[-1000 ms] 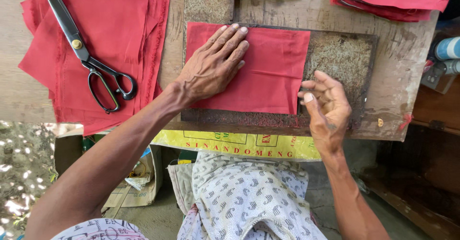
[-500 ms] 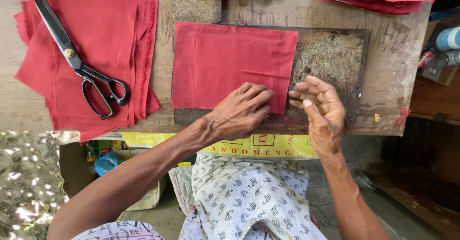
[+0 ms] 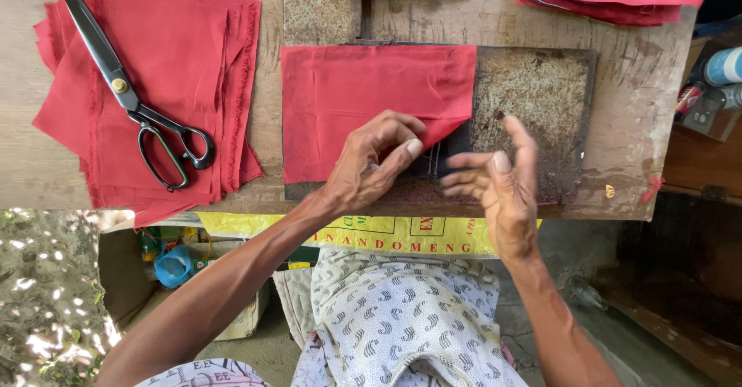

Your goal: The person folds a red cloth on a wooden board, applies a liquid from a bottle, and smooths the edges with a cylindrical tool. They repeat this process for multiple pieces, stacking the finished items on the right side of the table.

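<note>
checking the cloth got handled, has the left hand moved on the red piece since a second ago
Yes. The left hand slid from flat on the middle of the red cloth piece toward the person, to its near right corner, which it now pinches up off the dark board.

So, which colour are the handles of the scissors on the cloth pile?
Black. The scissors have black handle loops and grey metal blades, seen in the head view.

red cloth square (image 3: 363,105) flat on board, lower right corner seemingly lifted.
</note>
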